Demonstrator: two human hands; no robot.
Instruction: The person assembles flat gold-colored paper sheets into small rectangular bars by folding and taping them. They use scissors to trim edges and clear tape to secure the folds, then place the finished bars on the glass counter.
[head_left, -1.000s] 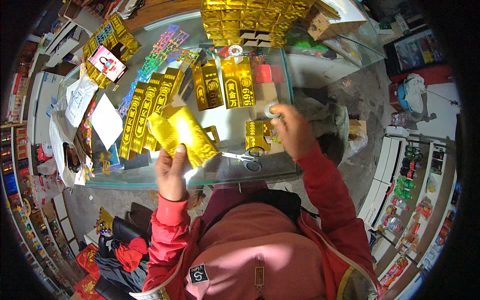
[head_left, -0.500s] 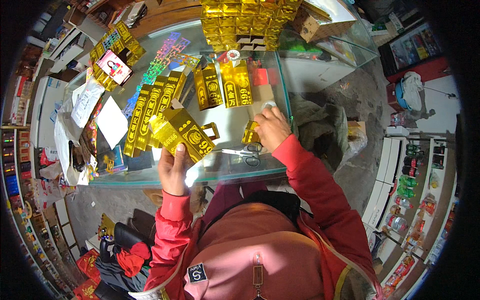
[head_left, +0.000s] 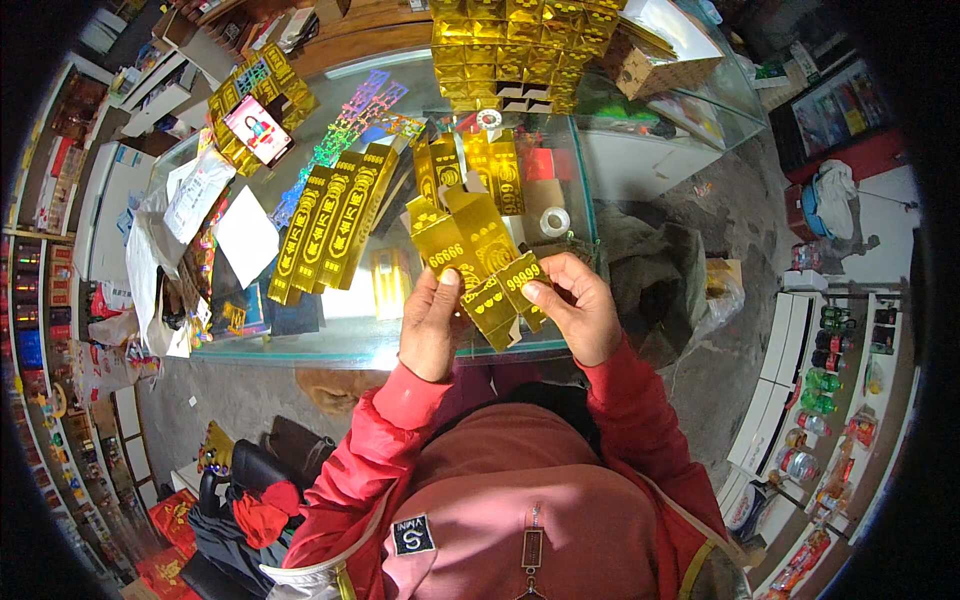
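Note:
In front of me, over the glass counter's near edge, both hands grip a shiny gold cardboard box (head_left: 470, 240) with flaps unfolded at the top and side. My left hand (head_left: 430, 322) is closed on its left panel, thumb on the face. My right hand (head_left: 582, 308) pinches the right-hand flap between thumb and fingers. Just beyond that hand, a roll of clear tape (head_left: 554, 222) lies on the counter. Behind the held box stand two gold boxes, a right one (head_left: 500, 170) and a partly covered left one (head_left: 436, 165). The scissors are out of sight.
Long folded gold cartons (head_left: 330, 225) lie fanned out on the glass counter (head_left: 300, 346). Stacked gold boxes (head_left: 520, 50) rise at the back. A phone (head_left: 258, 131) leans at the left, near a white sheet (head_left: 246, 230) and plastic bags (head_left: 150, 260). A cardboard box (head_left: 650, 70) stands back right.
My right hand has left the small gold piece near the tape roll and taken hold of the gold box's flap. My left hand has brought the box rightward. The view has shifted slightly.

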